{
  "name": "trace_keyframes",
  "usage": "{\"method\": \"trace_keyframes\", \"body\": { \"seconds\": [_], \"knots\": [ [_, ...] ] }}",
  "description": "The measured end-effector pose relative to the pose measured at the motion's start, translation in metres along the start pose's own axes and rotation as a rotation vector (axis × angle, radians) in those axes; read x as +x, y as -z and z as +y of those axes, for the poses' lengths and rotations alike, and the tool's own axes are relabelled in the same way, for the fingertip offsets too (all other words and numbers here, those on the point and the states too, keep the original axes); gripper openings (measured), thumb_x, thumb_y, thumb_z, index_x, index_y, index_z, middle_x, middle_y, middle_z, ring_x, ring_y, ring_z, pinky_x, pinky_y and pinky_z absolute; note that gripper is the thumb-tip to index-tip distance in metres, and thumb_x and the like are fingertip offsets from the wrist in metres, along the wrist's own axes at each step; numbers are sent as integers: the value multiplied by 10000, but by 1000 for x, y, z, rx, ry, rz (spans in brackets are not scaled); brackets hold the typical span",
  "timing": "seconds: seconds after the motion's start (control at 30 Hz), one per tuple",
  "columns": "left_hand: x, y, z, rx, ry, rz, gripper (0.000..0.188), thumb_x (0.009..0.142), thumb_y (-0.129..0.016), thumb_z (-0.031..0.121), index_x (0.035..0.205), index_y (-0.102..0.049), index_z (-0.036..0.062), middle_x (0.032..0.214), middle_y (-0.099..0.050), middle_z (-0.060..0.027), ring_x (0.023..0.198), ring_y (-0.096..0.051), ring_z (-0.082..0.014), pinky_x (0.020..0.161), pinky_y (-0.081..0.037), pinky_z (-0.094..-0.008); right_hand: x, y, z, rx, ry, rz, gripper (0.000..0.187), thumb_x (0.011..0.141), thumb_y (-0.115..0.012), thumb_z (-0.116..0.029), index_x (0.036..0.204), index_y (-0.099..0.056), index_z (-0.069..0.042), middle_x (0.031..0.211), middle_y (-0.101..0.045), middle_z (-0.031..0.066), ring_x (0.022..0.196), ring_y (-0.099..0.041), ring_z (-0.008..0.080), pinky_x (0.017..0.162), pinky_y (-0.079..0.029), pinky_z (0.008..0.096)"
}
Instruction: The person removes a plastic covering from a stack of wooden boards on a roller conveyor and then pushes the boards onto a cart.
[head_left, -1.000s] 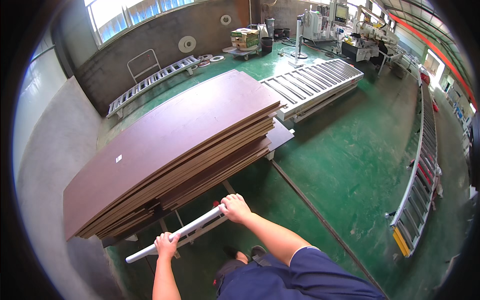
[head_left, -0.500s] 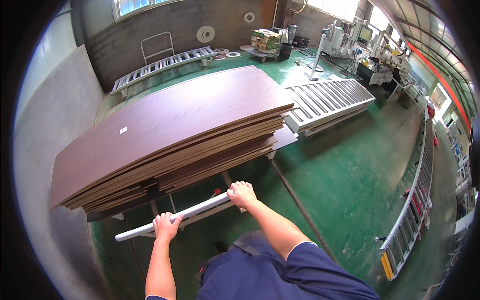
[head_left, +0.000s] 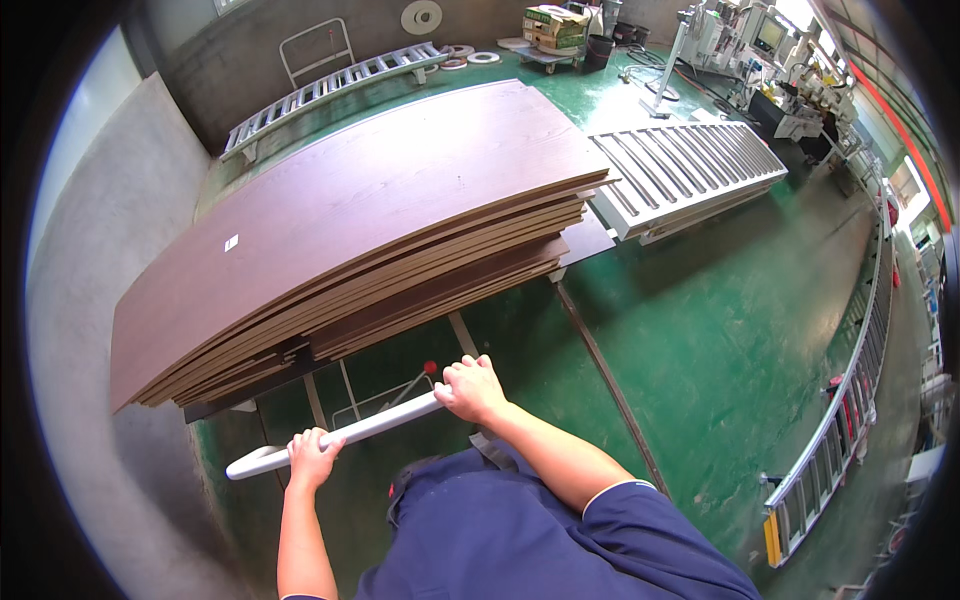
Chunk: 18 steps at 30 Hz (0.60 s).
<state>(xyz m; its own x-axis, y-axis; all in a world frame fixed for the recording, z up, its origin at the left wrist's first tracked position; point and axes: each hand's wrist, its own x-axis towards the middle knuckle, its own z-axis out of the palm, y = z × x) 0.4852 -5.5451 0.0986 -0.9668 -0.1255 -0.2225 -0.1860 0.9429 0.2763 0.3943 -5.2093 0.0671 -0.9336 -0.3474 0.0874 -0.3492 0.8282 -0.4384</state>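
A white tubular handle bar [head_left: 385, 419] slants across in front of me, its left end lower than its right. Toward the left end of the bar, my left hand [head_left: 312, 460] is closed over it. My right hand [head_left: 472, 388] wraps round its right end. Just past the bar a thin metal frame and a lever with a red knob [head_left: 430, 367] show, near my right hand and touched by neither hand. Beyond lies a tall stack of brown wood-grain boards [head_left: 380, 215], unevenly layered, with a small white label [head_left: 231, 242] on the top board.
A roller conveyor [head_left: 690, 170] stands close to the stack's right end; another roller section [head_left: 330, 95] lies behind it. A grey wall [head_left: 120, 220] rises at the left. Floor rails [head_left: 610, 375] cross the green floor. A long curved roller track [head_left: 835, 430] runs along the right.
The gap between the handle bar and the board stack looks wider, and more of the red-knobbed lever shows. Both hands keep their hold on the bar. The view has tilted slightly downward.
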Motion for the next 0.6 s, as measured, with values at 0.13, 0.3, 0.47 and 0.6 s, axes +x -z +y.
{"method": "trace_keyframes", "body": {
  "seconds": [0.13,0.3,0.47,0.6],
  "knots": [
    [-4,1,4,-30,9,-4,426,828,-627,483,966,-609,80,997,-584,-103,1056,-468,-302,978,-314,-424,-1,-11,6,28,33,47,314,837,-512,-372,760,-633,-93,798,-649,68,864,-566,235,831,-372,415],
    [4,27,17,3,101,-210,424,824,-648,479,949,-622,75,1031,-591,-121,1041,-499,-327,948,-365,-417,4,-2,1,41,29,58,257,785,-564,-304,666,-605,-79,698,-609,83,801,-562,254,835,-399,385],
    [38,44,4,-335,171,-437,417,889,-602,424,921,-620,9,844,-639,-126,814,-592,-235,779,-461,-348,10,5,3,30,30,128,267,762,-565,-297,621,-608,-74,673,-623,94,748,-568,253,865,-381,410],
    [68,45,-14,-410,238,-412,391,902,-600,389,909,-599,-2,825,-643,-99,781,-582,-185,739,-463,-327,13,5,4,76,-5,156,215,713,-587,-214,566,-557,-60,648,-593,111,811,-536,295,828,-420,417]
  ]
}}
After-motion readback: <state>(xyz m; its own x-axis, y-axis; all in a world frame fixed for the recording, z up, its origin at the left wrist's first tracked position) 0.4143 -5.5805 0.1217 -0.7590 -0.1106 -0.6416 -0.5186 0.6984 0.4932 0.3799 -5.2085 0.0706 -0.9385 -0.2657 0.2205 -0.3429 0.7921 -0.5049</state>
